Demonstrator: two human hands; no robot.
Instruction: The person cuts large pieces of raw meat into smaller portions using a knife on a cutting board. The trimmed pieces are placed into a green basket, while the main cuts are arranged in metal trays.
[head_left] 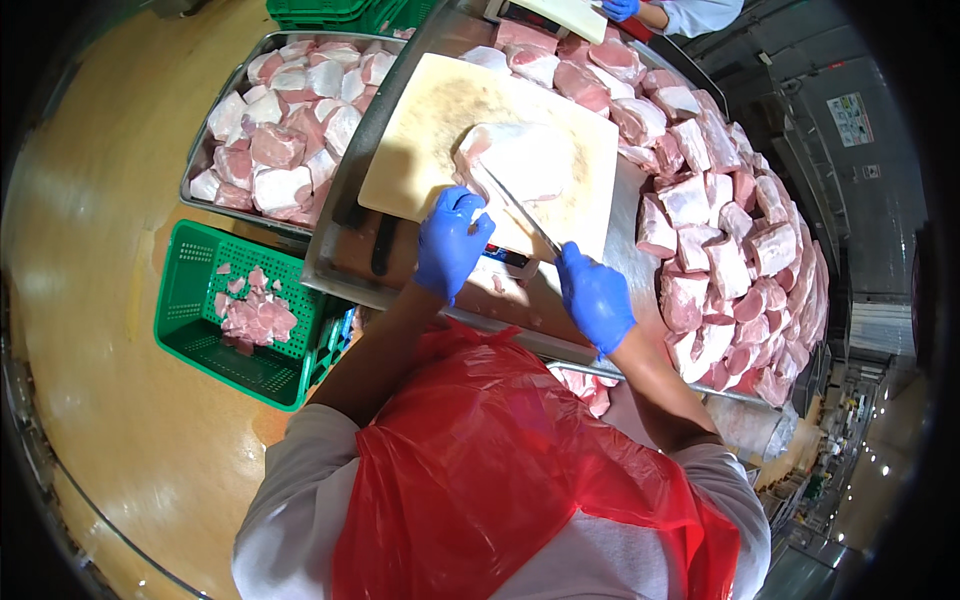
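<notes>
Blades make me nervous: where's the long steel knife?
Upper middle of the head view: the blue-gloved right hand holds the knife, its tip at the pale meat slab on the cream cutting board.

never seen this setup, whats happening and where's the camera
No machine here: a wide fisheye camera on the person's head looks down, bending straight edges. The person's right hand, in a blue glove, holds a knife over a pale piece of meat on a cutting board. The left hand, gloved too, is curled near the meat; whether it grips anything is hard to tell. More meat blocks are heaped to the right; others fill a metal tray at left, near a green crate holding small scraps. The gloved hand at the top is someone else's.
</notes>
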